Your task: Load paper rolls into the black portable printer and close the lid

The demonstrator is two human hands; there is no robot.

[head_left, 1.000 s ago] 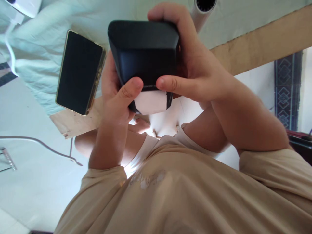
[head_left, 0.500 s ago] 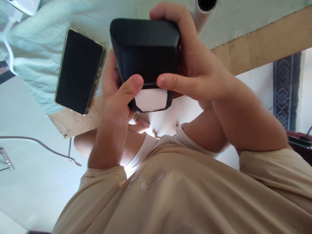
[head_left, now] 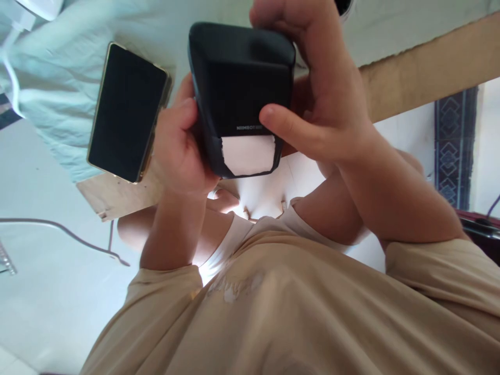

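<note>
A black Niimbot label printer (head_left: 242, 94) is held up in front of me, above the near edge of the table. A pale blank label (head_left: 249, 154) shows at its end nearest me, below the printed brand name. My left hand (head_left: 182, 140) grips the printer's left side, its thumb drawn to the edge and its other fingers mostly hidden behind. My right hand (head_left: 324, 78) grips the right side, with the thumb lying on the front beside the lettering and the other fingers curled around the far corner.
A phone (head_left: 127, 112) with a dark screen lies left on the green cloth (head_left: 70, 94). A wooden board edge (head_left: 429, 65) runs along the table's near side. A grey cable (head_left: 58, 225) is at lower left, and a dark-mouthed cylinder (head_left: 344, 6) stands partly hidden behind my right hand.
The printer has shifted slightly right. My left thumb has come off its front to the left edge, uncovering the lettering, and my right hand has moved right and up.
</note>
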